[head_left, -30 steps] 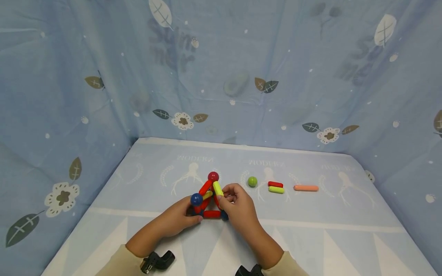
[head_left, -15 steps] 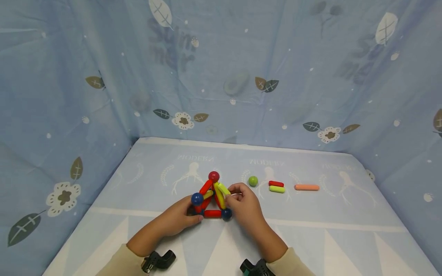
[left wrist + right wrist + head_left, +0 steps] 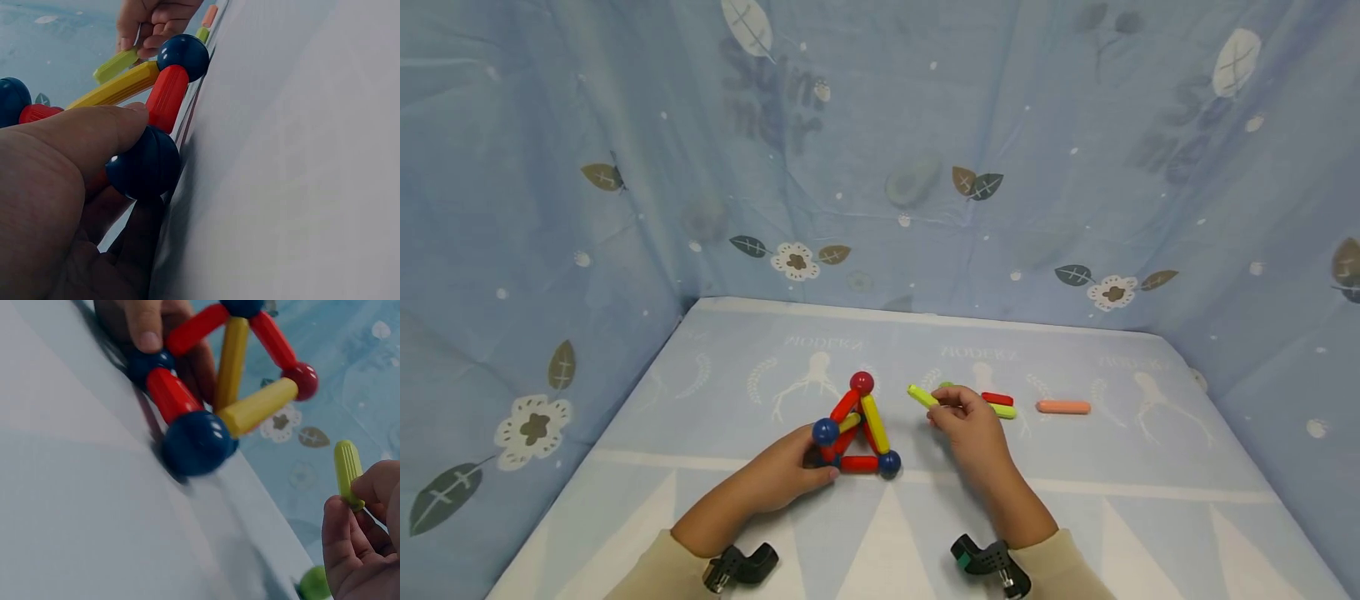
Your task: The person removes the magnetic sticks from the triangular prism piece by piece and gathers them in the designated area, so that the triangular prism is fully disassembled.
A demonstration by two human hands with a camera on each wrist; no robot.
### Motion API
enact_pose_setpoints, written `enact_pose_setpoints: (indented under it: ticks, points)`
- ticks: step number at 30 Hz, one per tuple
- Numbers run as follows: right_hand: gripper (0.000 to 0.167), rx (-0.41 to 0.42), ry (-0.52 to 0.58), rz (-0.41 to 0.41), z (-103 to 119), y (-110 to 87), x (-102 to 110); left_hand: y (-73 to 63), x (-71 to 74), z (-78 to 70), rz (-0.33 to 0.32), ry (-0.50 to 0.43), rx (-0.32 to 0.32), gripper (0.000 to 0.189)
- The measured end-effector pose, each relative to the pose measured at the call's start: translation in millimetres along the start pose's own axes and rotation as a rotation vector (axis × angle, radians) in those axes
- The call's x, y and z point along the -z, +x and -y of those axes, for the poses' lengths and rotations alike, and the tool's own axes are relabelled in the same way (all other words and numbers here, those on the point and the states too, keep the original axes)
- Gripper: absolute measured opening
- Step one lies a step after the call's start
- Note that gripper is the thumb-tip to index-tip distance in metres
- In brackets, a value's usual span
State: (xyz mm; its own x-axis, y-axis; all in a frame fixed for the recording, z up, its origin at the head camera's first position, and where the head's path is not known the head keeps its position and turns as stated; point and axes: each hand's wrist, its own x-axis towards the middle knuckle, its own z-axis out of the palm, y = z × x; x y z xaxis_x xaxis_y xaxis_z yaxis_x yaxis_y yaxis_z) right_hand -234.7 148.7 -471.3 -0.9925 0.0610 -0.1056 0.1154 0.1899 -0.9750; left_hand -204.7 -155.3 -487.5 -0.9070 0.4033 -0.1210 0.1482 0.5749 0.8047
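A frame of red and yellow rods (image 3: 875, 423) joined by blue balls (image 3: 890, 464) and one red ball (image 3: 862, 382) stands on the table. My left hand (image 3: 787, 472) grips it at its near left corner, thumb on a blue ball (image 3: 145, 164) in the left wrist view. To the right of the frame, my right hand (image 3: 972, 429) pinches a yellow-green rod (image 3: 922, 396) by one end, between thumb and fingers. In the right wrist view that rod (image 3: 347, 472) points up, apart from the frame. Behind the right hand a green ball (image 3: 314, 583) is mostly hidden in the head view.
Right of my right hand lie a red rod (image 3: 997, 399) and another yellow-green rod (image 3: 1004, 412), side by side. Farther right is an orange rod (image 3: 1063, 407). A blue patterned curtain (image 3: 880, 167) hangs behind the table (image 3: 760, 325) and along both sides.
My right hand has drawn away from the frame to the right, taking the yellow-green rod with it. A yellow rod on the frame's right side now shows fully. The left hand stays put.
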Motion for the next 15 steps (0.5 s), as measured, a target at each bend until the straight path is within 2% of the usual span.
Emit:
enact_pose_setpoints:
  ticks: [6, 9, 15]
  points:
    - [0.026, 0.016, -0.097, -0.060, -4, 9.4, 30, -1.2, -0.1, -0.4, -0.006, -0.010, 0.019, 0.052]
    - [0.028, -0.013, -0.154, -0.100, -5, 12.7, 49, -0.2, -1.8, 0.2, 0.001, -0.011, 0.016, 0.052]
    - [0.033, -0.072, -0.200, -0.148, -6, 23.0, 80, 0.0, -2.0, 0.2, -0.008, -0.001, -0.004, 0.049]
